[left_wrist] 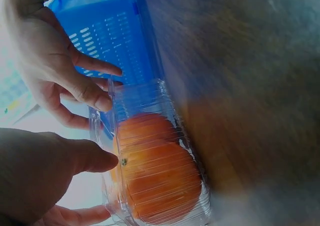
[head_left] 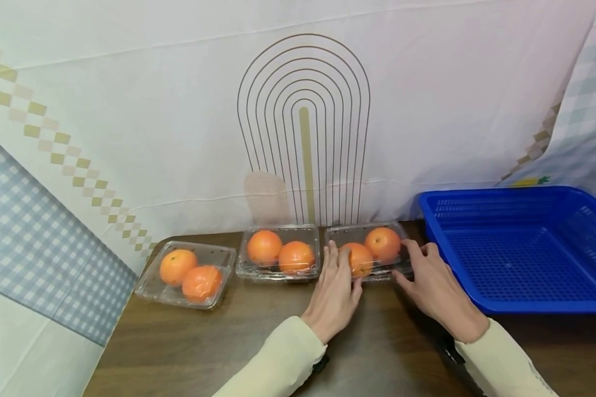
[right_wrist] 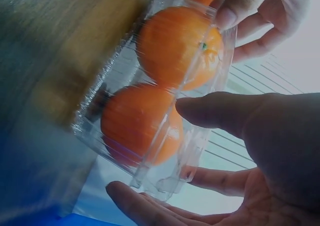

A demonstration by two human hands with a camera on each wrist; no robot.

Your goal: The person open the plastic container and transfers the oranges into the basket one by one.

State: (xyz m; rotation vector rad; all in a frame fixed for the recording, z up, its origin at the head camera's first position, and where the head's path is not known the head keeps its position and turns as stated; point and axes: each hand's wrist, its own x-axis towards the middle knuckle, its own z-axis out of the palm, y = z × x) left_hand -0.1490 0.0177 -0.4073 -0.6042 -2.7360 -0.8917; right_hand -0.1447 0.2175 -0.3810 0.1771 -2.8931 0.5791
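On the table's far side a clear plastic container (head_left: 347,234) holds two oranges (head_left: 383,244), seen side by side through the lid. My left hand (head_left: 334,292) holds its left end, with the thumb (left_wrist: 95,156) at the front lid edge and fingers over the far side. At the right end, my right hand (head_left: 434,286) grips the same container, its thumb (right_wrist: 215,110) on the lid edge and fingers spread around the end and back. In the left wrist view the container's lid lies over the fruit.
Immediately left stands another container (head_left: 245,270) with two oranges, and farther left a third, slightly turned container (head_left: 151,286) with two more. A blue plastic basket (head_left: 536,306) sits to the right, nothing inside it. Patterned cloth (head_left: 179,138) hangs behind the table (head_left: 189,353).
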